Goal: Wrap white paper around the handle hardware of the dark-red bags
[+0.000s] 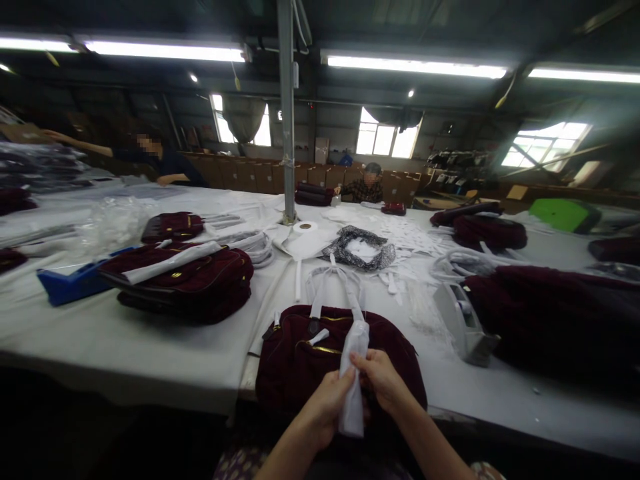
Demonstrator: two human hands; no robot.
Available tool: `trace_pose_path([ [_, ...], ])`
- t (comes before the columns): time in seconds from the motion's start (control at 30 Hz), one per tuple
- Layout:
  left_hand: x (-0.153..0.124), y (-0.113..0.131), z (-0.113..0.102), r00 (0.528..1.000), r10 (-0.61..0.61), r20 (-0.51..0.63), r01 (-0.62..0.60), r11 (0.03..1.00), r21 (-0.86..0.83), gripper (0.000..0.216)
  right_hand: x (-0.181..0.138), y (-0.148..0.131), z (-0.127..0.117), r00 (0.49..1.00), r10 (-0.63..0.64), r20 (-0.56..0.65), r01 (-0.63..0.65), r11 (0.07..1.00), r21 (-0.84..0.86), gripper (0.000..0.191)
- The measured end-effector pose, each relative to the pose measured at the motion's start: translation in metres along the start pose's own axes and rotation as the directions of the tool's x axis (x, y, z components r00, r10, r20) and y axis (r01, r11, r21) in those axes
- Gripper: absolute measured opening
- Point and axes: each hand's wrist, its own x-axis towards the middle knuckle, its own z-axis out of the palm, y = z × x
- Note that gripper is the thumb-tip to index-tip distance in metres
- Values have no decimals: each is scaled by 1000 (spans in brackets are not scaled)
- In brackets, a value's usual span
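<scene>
A maroon handbag [290, 373] with gold zips lies at the table's front edge, right before me. Its two handles [356, 293] are wrapped in white and stretch away over the table. A long white wrapped strip [354, 407] runs down over the bag's front. My left hand [325, 400] pinches this strip from the left, thumb on top. From the right, my right hand [380, 377] grips it a little higher, its fingers partly hidden behind the strip. Small white paper wraps [319, 337] cover the zip pulls.
Stacked maroon bags [190, 287] and a blue tape dispenser [75, 280] are to the left. A grey tape dispenser [465, 327] stands beside more maroon bags [550, 313] at right. Beyond are a black-and-white plastic bag [340, 247], a white roll [305, 229] and a post [288, 133]. Two people work across the table.
</scene>
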Motion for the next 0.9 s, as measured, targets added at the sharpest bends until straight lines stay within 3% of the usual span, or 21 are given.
trace_pose_path([
  [0.1,0,-11,6,998,12,-68,-14,1000,-27,42,1,3,-2,1000,-15,-15,15,999,-30,40],
  [0.23,5,-20,0,973,148,-176,-126,983,130,34,-2,6,-7,1000,-13,4,13,993,-116,43],
  [0.37,12,-25,-7,975,159,-154,-129,974,188,41,-6,4,-10,998,-37,58,44,993,-111,43],
  [0.63,14,-27,-8,974,123,-192,-93,983,159,43,-5,6,-1,997,-74,9,74,995,64,38],
  [0.73,12,-26,-9,967,145,-211,-101,974,205,40,-7,5,0,999,-47,4,47,998,-43,38],
  [0.83,12,-26,-14,967,160,-201,-114,968,225,40,-5,-6,-29,997,-73,-13,67,958,-278,38],
  [0.9,13,-25,-17,973,149,-178,-105,966,236,43,-4,-23,-76,956,-239,-171,153,902,-403,38],
])
